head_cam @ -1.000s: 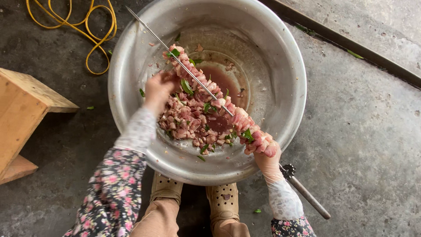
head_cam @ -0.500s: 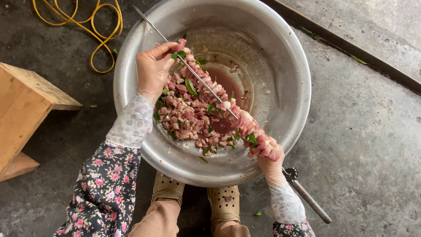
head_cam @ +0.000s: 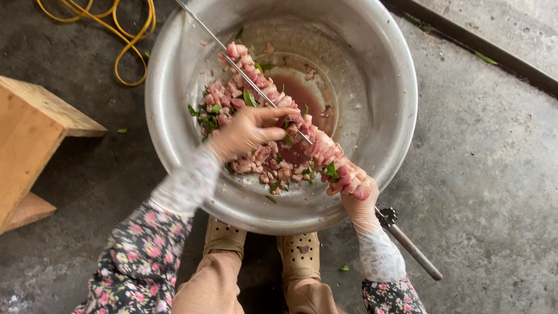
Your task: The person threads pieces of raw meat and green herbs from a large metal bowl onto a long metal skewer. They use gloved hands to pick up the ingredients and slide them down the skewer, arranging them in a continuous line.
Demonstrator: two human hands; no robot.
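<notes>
The right hand [head_cam: 361,204] clasps the long metal skewer [head_cam: 250,78] over the steel bowl [head_cam: 381,87], steadying it; the left hand's [head_cam: 247,132] grip pinches pink meat pieces [head_cam: 331,158] along it.

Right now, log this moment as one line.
left hand: pressing meat on skewer | right hand: gripping skewer's loaded end | metal bowl: meat pile, reddish liquid

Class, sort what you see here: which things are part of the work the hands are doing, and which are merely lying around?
In use:
left hand
right hand
metal skewer
threaded meat
chopped meat with herbs
metal bowl

Lying about:
yellow cord
wooden stool
stray green leaves on the floor
</notes>
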